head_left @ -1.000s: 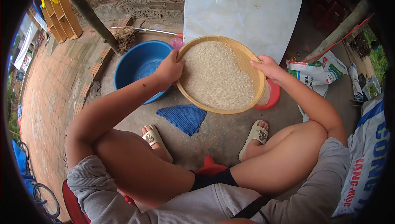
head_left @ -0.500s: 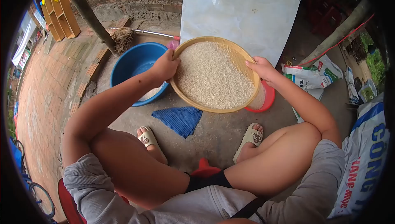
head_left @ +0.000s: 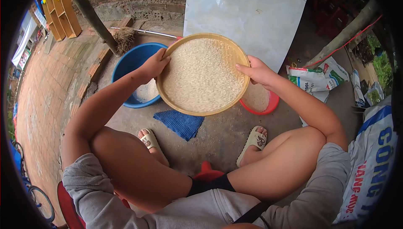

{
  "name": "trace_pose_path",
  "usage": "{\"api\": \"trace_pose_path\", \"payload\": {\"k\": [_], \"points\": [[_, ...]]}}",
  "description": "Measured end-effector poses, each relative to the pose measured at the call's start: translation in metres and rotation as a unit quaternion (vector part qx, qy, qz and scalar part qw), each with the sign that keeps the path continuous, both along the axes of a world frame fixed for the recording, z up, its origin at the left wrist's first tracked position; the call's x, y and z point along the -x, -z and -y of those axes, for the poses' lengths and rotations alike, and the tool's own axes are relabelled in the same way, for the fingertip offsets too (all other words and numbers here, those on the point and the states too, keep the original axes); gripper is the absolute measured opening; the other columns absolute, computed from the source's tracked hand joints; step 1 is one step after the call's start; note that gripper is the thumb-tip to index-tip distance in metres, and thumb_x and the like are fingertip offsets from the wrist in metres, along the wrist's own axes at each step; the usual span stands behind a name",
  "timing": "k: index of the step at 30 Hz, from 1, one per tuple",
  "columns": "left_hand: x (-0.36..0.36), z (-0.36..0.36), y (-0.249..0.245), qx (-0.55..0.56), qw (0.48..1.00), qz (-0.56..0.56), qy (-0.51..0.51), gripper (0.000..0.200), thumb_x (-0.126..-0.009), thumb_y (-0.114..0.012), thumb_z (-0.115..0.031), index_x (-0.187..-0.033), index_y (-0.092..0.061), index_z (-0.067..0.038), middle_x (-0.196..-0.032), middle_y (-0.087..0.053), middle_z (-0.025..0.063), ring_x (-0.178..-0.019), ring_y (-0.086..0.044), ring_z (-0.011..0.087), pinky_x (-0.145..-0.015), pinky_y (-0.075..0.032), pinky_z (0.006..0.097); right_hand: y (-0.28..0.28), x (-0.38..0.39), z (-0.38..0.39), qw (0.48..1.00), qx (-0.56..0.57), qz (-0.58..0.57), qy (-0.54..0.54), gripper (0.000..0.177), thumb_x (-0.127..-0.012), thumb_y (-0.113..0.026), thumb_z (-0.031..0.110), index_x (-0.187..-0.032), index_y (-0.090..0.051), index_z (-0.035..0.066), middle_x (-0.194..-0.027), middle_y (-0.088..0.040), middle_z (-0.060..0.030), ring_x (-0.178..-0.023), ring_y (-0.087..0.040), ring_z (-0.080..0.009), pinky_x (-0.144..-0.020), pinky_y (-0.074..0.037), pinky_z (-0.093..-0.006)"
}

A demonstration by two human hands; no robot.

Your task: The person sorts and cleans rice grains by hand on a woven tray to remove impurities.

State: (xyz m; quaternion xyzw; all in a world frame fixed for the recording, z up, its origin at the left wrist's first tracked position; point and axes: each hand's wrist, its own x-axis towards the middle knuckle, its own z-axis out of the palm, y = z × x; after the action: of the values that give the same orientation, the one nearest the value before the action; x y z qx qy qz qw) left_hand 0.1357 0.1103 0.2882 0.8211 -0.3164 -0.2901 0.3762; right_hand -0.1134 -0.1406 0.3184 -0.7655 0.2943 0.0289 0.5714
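Under you is a grey concrete floor (head_left: 220, 145), with pale grains scattered across it. On your left sits a round blue plastic basin (head_left: 119, 71), partly hidden, with pale grain inside. Just beside it lies a ribbed blue cloth (head_left: 179, 124), spread between the basin and your cream open-toed sandals (head_left: 255, 140). To the right rests a round red plastic bowl (head_left: 275, 103), also holding grain.

1 round tan basket (head_left: 201, 113), full of pale grains (head_left: 200, 75), is held by left hand (head_left: 154, 65) and right hand (head_left: 259, 72).

Glossy blue plastic basin (head_left: 124, 66); ribbed, matt blue cloth (head_left: 179, 124).
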Motion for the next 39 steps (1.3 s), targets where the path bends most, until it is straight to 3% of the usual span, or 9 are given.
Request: {"api": "trace_pose_path", "payload": {"k": [6, 8, 12, 15, 22, 26, 32, 36, 39], "points": [[0.054, 0.010, -0.018, -0.009, 0.998, 0.033, -0.049, 0.026, -0.096, -0.047, -0.021, -0.116, -0.046, -0.004, -0.089, -0.056, 0.0113, -0.075, -0.056, 0.0180, -0.058, -0.047, 0.0326, 0.028, 0.004, 0.038, 0.998, 0.012, -0.019, -0.060, 0.036, -0.090, -0.060, 0.031, -0.114, -0.053, 0.005, -0.088, -0.060, -0.0032, -0.069, -0.054, -0.0091, -0.056, -0.043, -0.0267], [0.063, 0.015, -0.022, -0.017, 0.998, 0.013, -0.062, 0.027, -0.096, -0.047, -0.022, -0.116, -0.045, -0.005, -0.088, -0.056, 0.0109, -0.075, -0.056, 0.0180, -0.058, -0.047, 0.0323, 0.040, 0.009, 0.046, 0.999, -0.036, -0.025, 0.010, 0.037, -0.090, -0.060, 0.030, -0.116, -0.053, 0.005, -0.092, -0.063, -0.0061, -0.073, -0.058, -0.0108, -0.060, -0.047, -0.0280], [0.012, -0.005, 0.003, 0.007, 0.999, 0.036, -0.015, 0.026, -0.097, -0.045, -0.022, -0.118, -0.045, -0.006, -0.085, -0.054, 0.0075, -0.069, -0.055, 0.0134, -0.056, -0.048, 0.0294, 0.011, -0.001, 0.011, 0.998, 0.032, -0.008, -0.049, 0.038, -0.090, -0.059, 0.029, -0.119, -0.052, 0.005, -0.099, -0.064, -0.0088, -0.082, -0.061, -0.0130, -0.068, -0.051, -0.0299], [0.007, -0.011, 0.008, 0.001, 0.998, 0.054, -0.032, 0.027, -0.097, -0.046, -0.022, -0.119, -0.045, -0.006, -0.087, -0.054, 0.0079, -0.066, -0.055, 0.0134, -0.052, -0.047, 0.0284, 0.000, -0.001, -0.010, 0.997, 0.014, 0.056, -0.042, 0.033, -0.090, -0.059, 0.030, -0.112, -0.054, 0.006, -0.087, -0.063, -0.0030, -0.068, -0.057, -0.0075, -0.053, -0.042, -0.0235], [0.050, 0.006, -0.018, 0.005, 0.998, -0.016, -0.053, 0.026, -0.096, -0.046, -0.022, -0.115, -0.045, -0.005, -0.083, -0.054, 0.0096, -0.053, -0.053, 0.0151, -0.040, -0.042, 0.0292, 0.033, 0.004, 0.034, 1.000, -0.015, -0.014, 0.005, 0.029, -0.091, -0.058, 0.030, -0.110, -0.055, 0.007, -0.085, -0.062, -0.0019, -0.063, -0.054, -0.0073, -0.049, -0.038, -0.0226], [-0.002, -0.015, 0.015, 0.013, 0.999, -0.010, -0.028, 0.027, -0.098, -0.045, -0.022, -0.120, -0.046, -0.006, -0.088, -0.054, 0.0050, -0.078, -0.053, 0.0108, -0.074, -0.046, 0.0285, 0.006, -0.006, -0.006, 0.997, 0.041, 0.051, -0.040, 0.030, -0.092, -0.056, 0.029, -0.112, -0.053, 0.008, -0.087, -0.062, -0.0028, -0.065, -0.055, -0.0074, -0.050, -0.039, -0.0226], [0.067, 0.010, -0.024, -0.002, 0.997, -0.008, -0.078, 0.027, -0.095, -0.047, -0.022, -0.116, -0.047, -0.005, -0.084, -0.054, 0.0079, -0.060, -0.053, 0.0139, -0.047, -0.044, 0.0279, 0.050, 0.005, 0.043, 0.999, -0.027, -0.034, -0.014, 0.029, -0.093, -0.053, 0.028, -0.114, -0.052, 0.007, -0.082, -0.058, -0.0015, -0.063, -0.051, -0.0072, -0.050, -0.037, -0.0234], [0.008, -0.010, 0.001, 0.004, 0.999, -0.024, -0.025, 0.024, -0.097, -0.046, -0.021, -0.116, -0.048, -0.005, -0.091, -0.055, 0.0058, -0.077, -0.054, 0.0100, -0.066, -0.048, 0.0267, 0.016, -0.005, 0.007, 0.998, 0.034, -0.027, -0.047, 0.032, -0.093, -0.053, 0.028, -0.118, -0.051, 0.007, -0.089, -0.062, -0.0039, -0.070, -0.057, -0.0083, -0.055, -0.043, -0.0238], [-0.005, -0.022, 0.018, 0.023, 0.999, 0.007, -0.025, 0.024, -0.097, -0.045, -0.020, -0.116, -0.048, -0.006, -0.090, -0.054, 0.0052, -0.078, -0.053, 0.0098, -0.067, -0.047, 0.0263, -0.001, -0.009, -0.020, 0.998, 0.022, 0.005, -0.051, 0.028, -0.095, -0.050, 0.029, -0.113, -0.053, 0.008, -0.081, -0.058, 0.0006, -0.062, -0.050, -0.0060, -0.048, -0.036, -0.0228]]}}
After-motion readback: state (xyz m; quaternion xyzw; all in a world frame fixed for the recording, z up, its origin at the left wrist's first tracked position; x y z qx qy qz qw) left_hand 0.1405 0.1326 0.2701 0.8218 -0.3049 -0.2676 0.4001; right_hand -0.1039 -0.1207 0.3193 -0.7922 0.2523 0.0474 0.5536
